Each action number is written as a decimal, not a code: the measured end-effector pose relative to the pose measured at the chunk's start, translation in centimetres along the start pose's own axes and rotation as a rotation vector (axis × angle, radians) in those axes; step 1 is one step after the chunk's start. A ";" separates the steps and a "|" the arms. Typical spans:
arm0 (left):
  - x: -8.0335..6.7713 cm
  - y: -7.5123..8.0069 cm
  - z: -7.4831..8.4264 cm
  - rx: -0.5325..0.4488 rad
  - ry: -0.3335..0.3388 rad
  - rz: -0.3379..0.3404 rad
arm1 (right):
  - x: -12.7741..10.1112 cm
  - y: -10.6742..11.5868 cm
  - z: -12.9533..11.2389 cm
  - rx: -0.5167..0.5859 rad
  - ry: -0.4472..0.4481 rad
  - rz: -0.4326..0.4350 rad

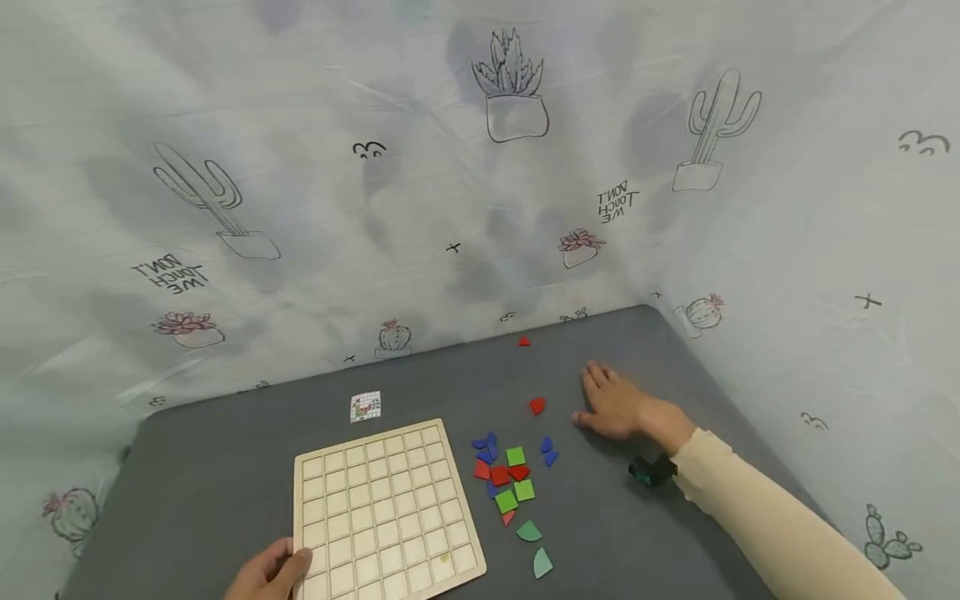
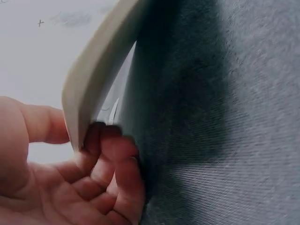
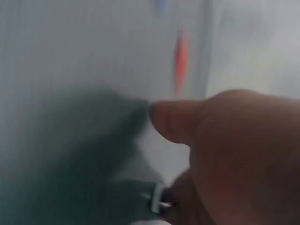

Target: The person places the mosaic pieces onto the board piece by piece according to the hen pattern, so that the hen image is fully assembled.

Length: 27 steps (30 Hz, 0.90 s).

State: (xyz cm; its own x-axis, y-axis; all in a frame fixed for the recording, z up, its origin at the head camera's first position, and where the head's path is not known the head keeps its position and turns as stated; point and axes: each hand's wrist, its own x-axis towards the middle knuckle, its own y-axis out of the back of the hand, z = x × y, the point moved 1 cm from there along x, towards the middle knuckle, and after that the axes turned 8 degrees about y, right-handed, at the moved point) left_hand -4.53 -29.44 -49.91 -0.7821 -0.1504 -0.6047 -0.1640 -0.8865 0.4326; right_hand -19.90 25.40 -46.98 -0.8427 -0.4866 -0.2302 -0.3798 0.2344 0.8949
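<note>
We see a wooden grid board (image 1: 386, 510) lying on the dark grey table (image 1: 210, 467), near its front edge. Our left hand (image 1: 268, 573) grips the board's near left corner, thumb on top and fingers curled under. Our right hand (image 1: 622, 408) lies flat on the table to the right of the board, fingers straight and holding nothing; a red piece (image 1: 537, 405) is near it. A group of coloured tiles (image 1: 510, 479) lies just beside the board's right edge.

We judge the board to be light, stiff and thin, easy to lift at an edge or corner. The tiles look small, flat and light, so a fingertip pinch suits them.

The left wrist view shows the corner (image 2: 93, 84) lifted off the table with the fingers (image 2: 115, 164) beneath, which the head view hides. The right wrist view is blurred.
</note>
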 end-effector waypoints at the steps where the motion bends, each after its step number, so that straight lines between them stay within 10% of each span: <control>1: -0.2 0.2 0.4 0.056 -0.010 0.030 | -0.4 0.1 -1.9 0.023 0.042 -0.021; 9: -1.4 -0.1 2.3 0.321 -0.083 0.172 | -2.8 -1.3 -10.2 0.060 0.126 -0.048; 27: 1.5 1.5 5.8 0.321 -0.273 0.132 | -3.6 -6.6 -18.4 0.196 -0.003 0.086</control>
State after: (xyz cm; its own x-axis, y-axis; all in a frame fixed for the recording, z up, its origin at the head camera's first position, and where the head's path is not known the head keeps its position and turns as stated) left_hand -9.46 -28.46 -46.27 -0.9321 -0.0941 -0.3497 -0.1962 -0.6803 0.7061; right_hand -7.32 10.07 -45.05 -0.8760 -0.4557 -0.1579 -0.3735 0.4338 0.8200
